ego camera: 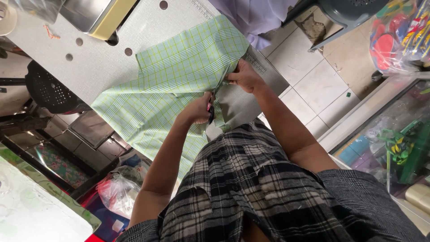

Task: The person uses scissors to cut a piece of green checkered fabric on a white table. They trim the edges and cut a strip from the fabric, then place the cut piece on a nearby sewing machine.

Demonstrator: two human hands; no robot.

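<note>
A green and white checked cloth (174,80) lies spread over a grey work table (103,58) and hangs off its near edge. My left hand (197,110) is closed on dark-handled scissors (210,114), whose blades point up along the cloth's edge. My right hand (244,76) pinches that same edge just above the scissors, holding it taut. Both hands are close together at the table's near corner, above my checked shirt.
A cream and metal sewing machine (96,15) stands at the table's far left. A lilac cloth (255,15) and a grey plastic chair (345,11) are beyond the table. A glass display case (394,130) stands to the right, a black stool (49,89) and bags to the left.
</note>
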